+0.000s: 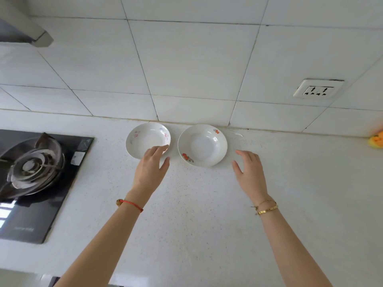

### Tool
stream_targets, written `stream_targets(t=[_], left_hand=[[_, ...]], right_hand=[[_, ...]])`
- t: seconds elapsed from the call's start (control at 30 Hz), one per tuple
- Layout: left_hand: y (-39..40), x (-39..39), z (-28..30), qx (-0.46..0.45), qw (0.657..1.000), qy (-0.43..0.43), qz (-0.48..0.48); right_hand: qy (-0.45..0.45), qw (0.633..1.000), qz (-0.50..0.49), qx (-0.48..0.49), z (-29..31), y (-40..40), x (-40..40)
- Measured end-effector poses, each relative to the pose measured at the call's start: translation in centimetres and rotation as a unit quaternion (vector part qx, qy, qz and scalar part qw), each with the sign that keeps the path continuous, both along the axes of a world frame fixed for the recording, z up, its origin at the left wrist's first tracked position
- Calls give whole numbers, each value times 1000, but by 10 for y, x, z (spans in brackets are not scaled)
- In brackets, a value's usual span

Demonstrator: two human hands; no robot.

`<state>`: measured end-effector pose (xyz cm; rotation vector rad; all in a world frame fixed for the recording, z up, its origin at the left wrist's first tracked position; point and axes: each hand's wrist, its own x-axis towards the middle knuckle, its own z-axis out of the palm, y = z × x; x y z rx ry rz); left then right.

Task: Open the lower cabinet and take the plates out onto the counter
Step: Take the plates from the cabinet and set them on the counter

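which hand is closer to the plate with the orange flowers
Right. The right hand hovers just right of the orange plate; the left hand overlaps the pink plate, farther off.

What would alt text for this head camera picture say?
Two white plates, a pink-flowered plate and an orange-patterned plate, sit side by side on a pale counter. The open left hand overlaps the first; the open right hand hovers beside the second.
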<state>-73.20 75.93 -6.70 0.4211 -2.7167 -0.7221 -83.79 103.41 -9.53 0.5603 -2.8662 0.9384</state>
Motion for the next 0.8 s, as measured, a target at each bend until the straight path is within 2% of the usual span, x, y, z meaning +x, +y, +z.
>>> stream_targets(t=[0.23,0.8], left_hand=[[30,91,30,-62,997,39,-26],[97,356,17,-52,997,50,3]], right_hand=[[43,998,29,-27,34,25,79],[37,996,75,-19,44,93,299]])
